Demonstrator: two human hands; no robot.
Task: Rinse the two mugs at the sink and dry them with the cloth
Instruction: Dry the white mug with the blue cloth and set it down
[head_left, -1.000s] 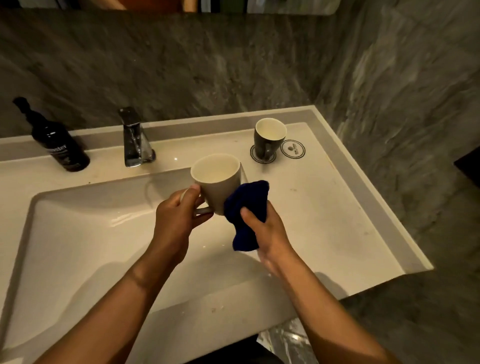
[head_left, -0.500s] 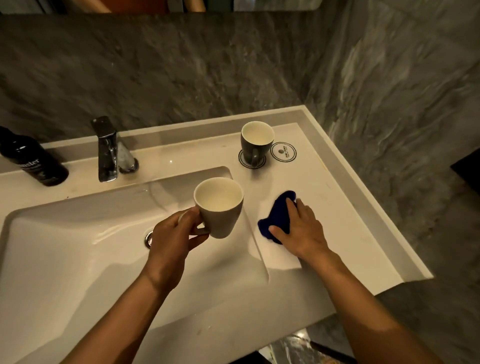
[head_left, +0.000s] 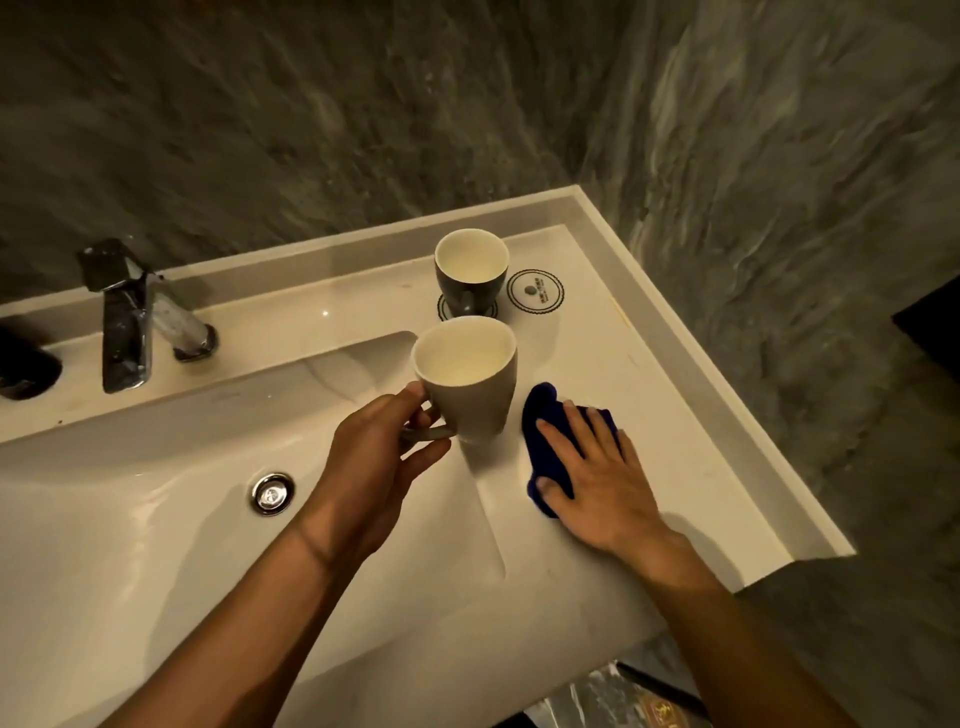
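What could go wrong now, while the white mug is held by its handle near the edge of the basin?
The left hand holds the white mug only by its handle, so it might slip and hit the basin. If it is set down carelessly, it could bump the dark mug standing nearby on its coaster.

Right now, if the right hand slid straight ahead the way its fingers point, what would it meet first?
The right hand lies flat on the dark blue cloth, fingers aimed up-left. Straight on, it would probably first meet the white ceramic mug held by the left hand, though depth is uncertain.
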